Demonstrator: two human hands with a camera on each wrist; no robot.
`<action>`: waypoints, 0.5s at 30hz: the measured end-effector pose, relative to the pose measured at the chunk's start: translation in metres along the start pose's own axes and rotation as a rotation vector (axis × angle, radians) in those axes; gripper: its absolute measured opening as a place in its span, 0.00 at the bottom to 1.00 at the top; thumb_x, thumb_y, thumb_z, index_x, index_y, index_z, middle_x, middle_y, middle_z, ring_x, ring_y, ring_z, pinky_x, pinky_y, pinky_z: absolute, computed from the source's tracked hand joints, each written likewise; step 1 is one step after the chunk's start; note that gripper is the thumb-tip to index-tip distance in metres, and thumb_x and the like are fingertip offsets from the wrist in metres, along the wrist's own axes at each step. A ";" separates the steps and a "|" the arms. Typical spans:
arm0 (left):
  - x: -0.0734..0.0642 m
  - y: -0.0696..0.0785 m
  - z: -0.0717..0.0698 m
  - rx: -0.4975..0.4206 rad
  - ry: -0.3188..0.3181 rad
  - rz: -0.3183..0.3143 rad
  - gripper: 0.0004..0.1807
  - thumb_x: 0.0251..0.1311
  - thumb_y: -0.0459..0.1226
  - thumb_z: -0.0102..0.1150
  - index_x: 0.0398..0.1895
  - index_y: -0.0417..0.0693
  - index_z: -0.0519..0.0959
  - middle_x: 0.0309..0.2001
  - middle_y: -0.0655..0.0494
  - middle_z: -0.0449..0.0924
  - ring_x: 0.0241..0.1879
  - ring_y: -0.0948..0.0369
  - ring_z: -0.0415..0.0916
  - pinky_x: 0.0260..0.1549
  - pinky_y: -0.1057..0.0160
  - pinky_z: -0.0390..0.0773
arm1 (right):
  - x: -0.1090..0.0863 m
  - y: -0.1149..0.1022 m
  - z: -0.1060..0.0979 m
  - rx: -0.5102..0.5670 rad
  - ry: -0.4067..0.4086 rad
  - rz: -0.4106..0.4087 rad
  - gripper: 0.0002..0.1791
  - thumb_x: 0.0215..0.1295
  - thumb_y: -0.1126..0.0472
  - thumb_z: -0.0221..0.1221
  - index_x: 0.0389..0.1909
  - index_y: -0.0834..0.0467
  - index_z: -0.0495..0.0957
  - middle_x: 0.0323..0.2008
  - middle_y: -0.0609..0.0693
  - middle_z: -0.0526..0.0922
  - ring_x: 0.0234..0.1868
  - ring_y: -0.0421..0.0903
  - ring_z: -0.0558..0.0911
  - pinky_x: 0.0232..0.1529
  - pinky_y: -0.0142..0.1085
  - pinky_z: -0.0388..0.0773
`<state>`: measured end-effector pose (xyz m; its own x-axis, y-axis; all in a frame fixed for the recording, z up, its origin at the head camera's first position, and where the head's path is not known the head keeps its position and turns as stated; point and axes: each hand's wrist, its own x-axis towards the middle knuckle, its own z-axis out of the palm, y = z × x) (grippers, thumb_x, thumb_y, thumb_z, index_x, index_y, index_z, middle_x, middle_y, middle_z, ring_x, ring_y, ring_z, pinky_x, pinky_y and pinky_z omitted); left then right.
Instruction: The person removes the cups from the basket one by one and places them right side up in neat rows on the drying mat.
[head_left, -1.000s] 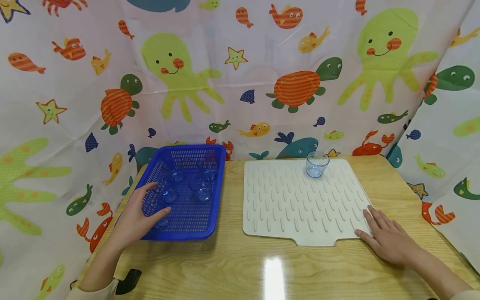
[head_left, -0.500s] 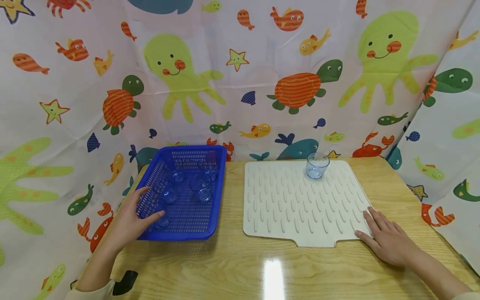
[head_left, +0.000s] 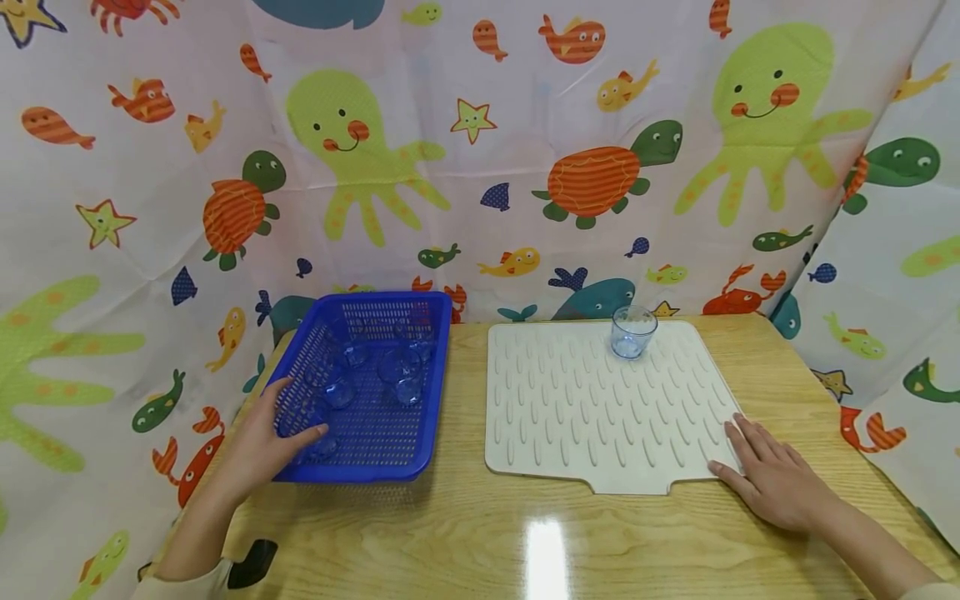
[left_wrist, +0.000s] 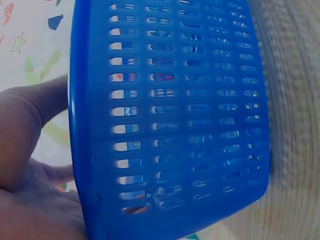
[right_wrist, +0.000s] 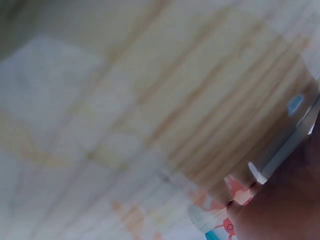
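In the head view, my left hand (head_left: 258,442) reaches over the near left rim of a blue plastic basket (head_left: 431,417). Its thumb and fingers curve round a clear glass (head_left: 318,444) inside; the basket rim hides the fingertips in the left wrist view. Several more glasses, among them one (head_left: 341,392) near the middle, stand in the basket. Palm down, my right hand (head_left: 780,483) rests at the right front edge of a white ridged drying mat (head_left: 555,408). One glass (head_left: 632,332) stands upright near the mat's back edge.
Both the basket and the mat are on a wooden table (head_left: 465,525), with a strip of table between them. A curtain (head_left: 465,167) printed with sea animals hangs behind and at both sides. The right wrist view is mostly blurred.
Over the past second, my left hand has shifted slightly left and down, settling round the near glass in the basket. My right hand and the mat stay where they were.
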<state>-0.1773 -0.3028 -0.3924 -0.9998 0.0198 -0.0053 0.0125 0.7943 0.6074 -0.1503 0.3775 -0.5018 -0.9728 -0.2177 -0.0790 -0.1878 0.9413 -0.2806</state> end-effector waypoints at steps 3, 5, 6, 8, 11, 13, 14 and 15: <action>0.001 0.001 -0.001 -0.004 -0.002 -0.027 0.59 0.63 0.50 0.70 0.80 0.30 0.42 0.75 0.22 0.46 0.67 0.24 0.57 0.59 0.25 0.66 | 0.000 0.000 0.000 0.001 0.002 0.000 0.47 0.79 0.38 0.48 0.77 0.74 0.50 0.76 0.77 0.48 0.73 0.78 0.50 0.64 0.76 0.47; 0.002 0.002 -0.001 0.001 -0.003 -0.043 0.59 0.62 0.49 0.71 0.79 0.29 0.42 0.75 0.21 0.48 0.66 0.23 0.58 0.58 0.26 0.68 | 0.000 0.000 0.001 0.002 0.004 -0.001 0.47 0.79 0.39 0.48 0.77 0.74 0.50 0.76 0.77 0.48 0.73 0.78 0.50 0.64 0.76 0.47; 0.002 0.002 0.000 0.005 -0.004 -0.052 0.59 0.62 0.49 0.71 0.79 0.29 0.42 0.74 0.20 0.48 0.66 0.24 0.58 0.58 0.26 0.68 | 0.000 0.000 0.001 0.001 0.005 -0.002 0.46 0.79 0.39 0.48 0.77 0.74 0.50 0.75 0.77 0.49 0.73 0.78 0.51 0.64 0.76 0.47; 0.003 0.002 0.000 0.012 -0.005 -0.065 0.59 0.61 0.48 0.71 0.79 0.27 0.43 0.73 0.19 0.49 0.66 0.24 0.58 0.58 0.27 0.68 | 0.000 0.001 0.001 0.000 0.006 -0.002 0.46 0.79 0.39 0.48 0.77 0.74 0.51 0.75 0.77 0.49 0.73 0.78 0.51 0.63 0.76 0.47; 0.005 0.001 0.001 0.017 -0.005 -0.075 0.58 0.61 0.46 0.72 0.78 0.26 0.43 0.72 0.18 0.50 0.67 0.24 0.59 0.59 0.27 0.67 | 0.000 0.000 0.001 -0.004 0.005 -0.003 0.46 0.79 0.39 0.48 0.77 0.74 0.51 0.75 0.77 0.49 0.73 0.78 0.51 0.63 0.76 0.48; 0.007 0.000 0.002 0.016 -0.003 -0.075 0.58 0.60 0.45 0.72 0.78 0.25 0.43 0.72 0.18 0.50 0.66 0.24 0.59 0.59 0.27 0.67 | 0.000 0.000 0.001 -0.006 0.004 -0.003 0.46 0.79 0.38 0.48 0.77 0.74 0.51 0.75 0.77 0.49 0.73 0.78 0.51 0.63 0.76 0.48; 0.007 -0.001 0.002 0.016 -0.002 -0.073 0.58 0.60 0.44 0.72 0.77 0.24 0.44 0.72 0.18 0.51 0.66 0.24 0.59 0.59 0.27 0.67 | 0.000 0.000 0.001 -0.007 0.004 -0.002 0.47 0.79 0.38 0.48 0.77 0.74 0.51 0.75 0.77 0.49 0.73 0.78 0.51 0.63 0.76 0.48; 0.007 -0.001 0.003 0.020 0.001 -0.071 0.58 0.60 0.44 0.72 0.77 0.24 0.44 0.71 0.17 0.51 0.66 0.24 0.60 0.59 0.27 0.67 | 0.000 0.000 0.001 -0.007 0.003 -0.002 0.47 0.78 0.38 0.48 0.77 0.74 0.51 0.75 0.76 0.49 0.73 0.78 0.51 0.64 0.76 0.48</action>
<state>-0.1847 -0.3021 -0.3952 -0.9982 -0.0374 -0.0469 -0.0579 0.8058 0.5894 -0.1505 0.3775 -0.5024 -0.9729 -0.2184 -0.0759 -0.1903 0.9428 -0.2736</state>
